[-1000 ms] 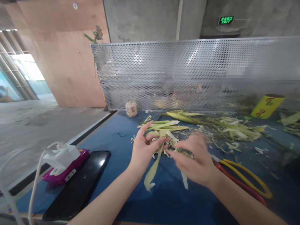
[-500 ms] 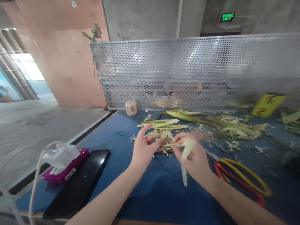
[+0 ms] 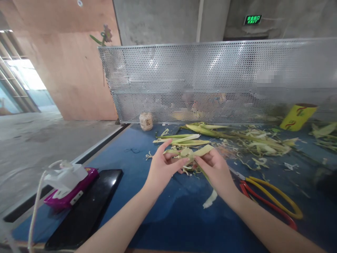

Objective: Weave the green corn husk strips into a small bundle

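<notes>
"Leaf strip point(image 3: 203, 150), pale green: where do we locate it?"

"We find it near the centre, above the blue counter point(image 3: 129, 168), spanning the two hands and folded over at the fingertips."

"How do we read the hands?"

"We see the left hand point(image 3: 162, 166) pinch the folded part between thumb and fingers; the right hand point(image 3: 217, 167) grips the strip farther along, its fingertips just beside those of the left. Below the right hand extends a pale leaf end point(image 3: 210, 200); we cannot tell whether it belongs to the same strip."

"Which surroundings do we label?"

"Beyond the hands we note long green leaves point(image 3: 185, 139) and, to the right, a heap of shredded leaves point(image 3: 263, 144). Near the right wrist lies a hand tool point(image 3: 244, 181) with yellow and red handles. At left we mark a black flat device point(image 3: 86, 211) beside a magenta power strip point(image 3: 91, 175) bearing white adapters point(image 3: 67, 178). Before a perforated metal panel point(image 3: 168, 77) stand a whitish jar point(image 3: 146, 121) and a tilted yellow cylinder point(image 3: 297, 117)."
</notes>
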`<control>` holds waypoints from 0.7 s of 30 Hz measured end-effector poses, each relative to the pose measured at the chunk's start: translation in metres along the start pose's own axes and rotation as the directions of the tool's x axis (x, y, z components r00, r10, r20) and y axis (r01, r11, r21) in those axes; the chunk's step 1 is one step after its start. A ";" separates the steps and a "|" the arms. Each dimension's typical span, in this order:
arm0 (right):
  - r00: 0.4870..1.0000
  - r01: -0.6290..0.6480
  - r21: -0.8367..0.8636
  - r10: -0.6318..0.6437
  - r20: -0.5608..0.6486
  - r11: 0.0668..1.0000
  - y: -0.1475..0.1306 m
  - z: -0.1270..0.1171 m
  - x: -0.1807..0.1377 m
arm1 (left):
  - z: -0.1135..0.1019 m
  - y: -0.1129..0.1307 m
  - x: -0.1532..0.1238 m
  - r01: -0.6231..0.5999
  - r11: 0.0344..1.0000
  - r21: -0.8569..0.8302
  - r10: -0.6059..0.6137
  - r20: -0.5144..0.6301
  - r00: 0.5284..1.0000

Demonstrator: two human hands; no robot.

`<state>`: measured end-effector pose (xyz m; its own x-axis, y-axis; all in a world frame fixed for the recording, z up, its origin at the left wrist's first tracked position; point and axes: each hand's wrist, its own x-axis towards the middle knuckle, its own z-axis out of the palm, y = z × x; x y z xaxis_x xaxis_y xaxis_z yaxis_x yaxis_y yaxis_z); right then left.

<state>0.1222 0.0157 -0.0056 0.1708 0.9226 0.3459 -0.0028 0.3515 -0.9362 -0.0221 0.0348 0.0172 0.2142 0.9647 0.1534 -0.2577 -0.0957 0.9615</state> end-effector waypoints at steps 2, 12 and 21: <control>1.000 0.006 0.007 -0.006 -0.006 1.000 0.001 -0.001 0.000 | 0.000 0.000 0.000 0.000 1.000 0.028 0.000 0.001 1.000; 0.997 -0.047 0.088 0.041 0.067 0.995 -0.004 0.002 -0.002 | -0.002 -0.001 0.000 0.019 1.000 0.013 -0.020 0.031 0.999; 0.987 -0.093 0.036 0.087 0.135 0.995 -0.004 0.001 -0.002 | 0.001 0.001 0.001 0.080 0.994 -0.071 -0.078 0.023 0.997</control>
<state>0.1208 0.0124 -0.0024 0.0351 0.9626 0.2685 -0.0543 0.2702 -0.9613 -0.0215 0.0352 0.0182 0.2555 0.9632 0.0830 -0.3064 -0.0007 0.9519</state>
